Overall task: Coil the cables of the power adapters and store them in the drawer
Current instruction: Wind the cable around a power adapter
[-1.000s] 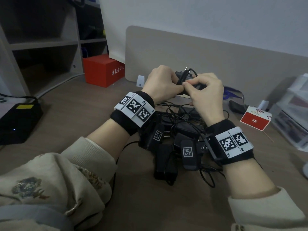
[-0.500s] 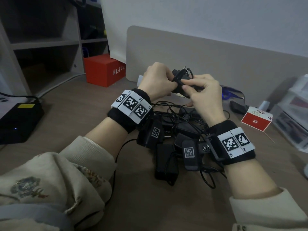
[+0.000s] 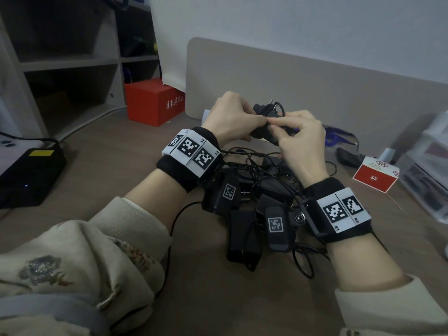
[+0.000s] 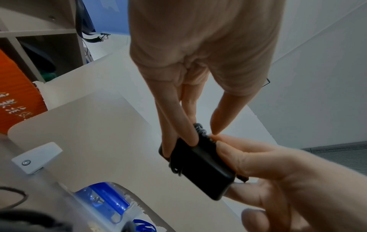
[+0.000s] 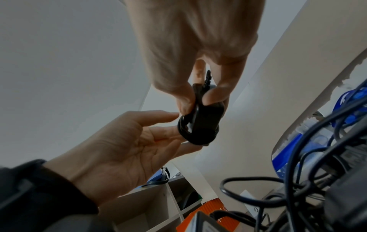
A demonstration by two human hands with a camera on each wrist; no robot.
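We see a small black rectangular plastic power adapter [image 4: 200, 163] held in the air above the brown wooden desk [image 3: 101, 166], between both hands, with its thin black cable [image 5: 185, 125] wound in loops round its body. The right hand [image 3: 300, 141] pinches the adapter's cable end between thumb and fingers, which curl against its sides. The left hand [image 3: 232, 117] grips the other end, its fingers [image 4: 170, 125] pressed close together along the casing. Beneath the wrists lies a tangled heap of further black adapters and cords [image 3: 252, 197]. Further off we note a red cardboard box [image 3: 152, 100] to the left, a beige desk divider panel [image 3: 303, 76] behind, and a small red-and-white carton [image 3: 374, 175] to the right.
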